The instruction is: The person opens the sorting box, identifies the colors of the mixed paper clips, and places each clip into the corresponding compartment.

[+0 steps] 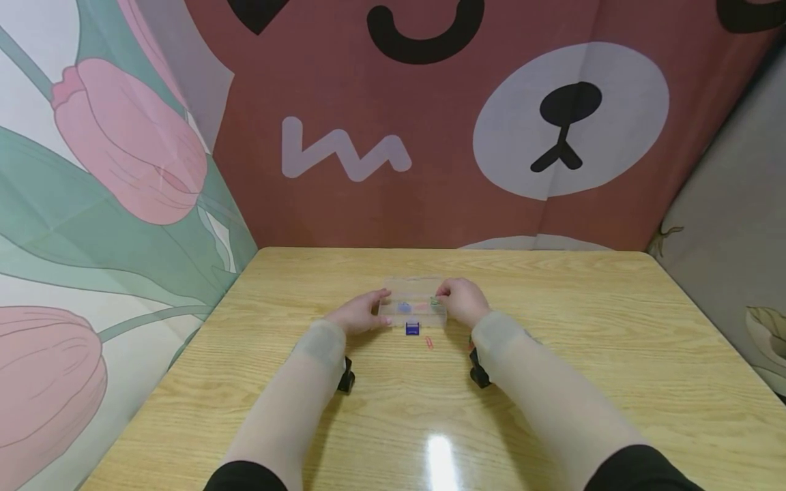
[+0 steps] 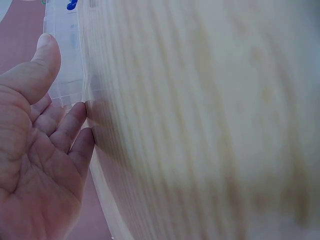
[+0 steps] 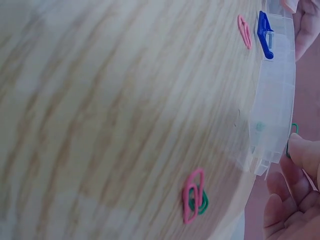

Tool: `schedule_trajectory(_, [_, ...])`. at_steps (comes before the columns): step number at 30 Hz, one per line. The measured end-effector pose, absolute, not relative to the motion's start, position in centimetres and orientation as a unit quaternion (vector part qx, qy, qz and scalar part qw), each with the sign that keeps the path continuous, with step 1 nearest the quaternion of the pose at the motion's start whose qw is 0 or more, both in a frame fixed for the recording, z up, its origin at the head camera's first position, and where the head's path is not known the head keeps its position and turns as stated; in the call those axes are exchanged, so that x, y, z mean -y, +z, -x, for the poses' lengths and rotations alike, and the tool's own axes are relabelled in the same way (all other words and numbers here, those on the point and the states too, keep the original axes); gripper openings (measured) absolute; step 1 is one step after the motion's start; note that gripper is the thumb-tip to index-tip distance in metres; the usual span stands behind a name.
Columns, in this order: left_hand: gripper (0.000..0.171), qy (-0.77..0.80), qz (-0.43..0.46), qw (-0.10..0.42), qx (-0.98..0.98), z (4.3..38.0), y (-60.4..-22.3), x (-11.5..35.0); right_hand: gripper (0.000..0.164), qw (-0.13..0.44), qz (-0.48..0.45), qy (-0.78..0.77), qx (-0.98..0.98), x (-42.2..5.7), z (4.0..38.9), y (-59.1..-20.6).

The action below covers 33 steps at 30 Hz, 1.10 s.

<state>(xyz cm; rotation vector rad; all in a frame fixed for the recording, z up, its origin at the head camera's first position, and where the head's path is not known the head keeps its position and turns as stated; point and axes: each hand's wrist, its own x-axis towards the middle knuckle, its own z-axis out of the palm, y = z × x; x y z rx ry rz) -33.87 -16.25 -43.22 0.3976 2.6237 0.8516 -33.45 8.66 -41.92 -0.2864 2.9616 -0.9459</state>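
A clear plastic box point(image 1: 396, 320) with raised lid and dividers stands on the table, a blue latch point(image 1: 413, 329) on its front. Blue clips point(image 1: 403, 307) and pink ones lie inside. My left hand point(image 1: 359, 314) holds the box's left end, thumb at the front corner and fingers farther back. At the right end, my right hand point(image 1: 464, 301) pinches a green paper clip point(image 3: 295, 126) between thumb and finger, over the box's end compartment. Some of the right fingers are hidden in the head view.
On the wooden table point(image 1: 393, 409), a pink paper clip point(image 1: 429, 342) lies just in front of the box. Another pink paper clip point(image 3: 193, 187) overlaps a green paper clip point(image 3: 204, 204) near my right wrist. A printed cloth point(image 1: 430, 211) hangs behind the table.
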Motion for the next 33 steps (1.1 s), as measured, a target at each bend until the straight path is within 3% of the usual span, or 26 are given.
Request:
schedule_trajectory(21, [0.072, 0.299, -0.142, 0.174, -0.927, 33.88, -42.89, 15.94, 0.014, -0.008, 0.104, -0.298, -0.949, -9.12, 33.08, -42.11])
schedule_trajectory(33, [0.071, 0.289, -0.142, 0.172, -0.931, 33.26, -42.64, 16.0, 0.015, 0.013, 0.099, -0.336, -0.937, -9.39, 32.72, -42.47])
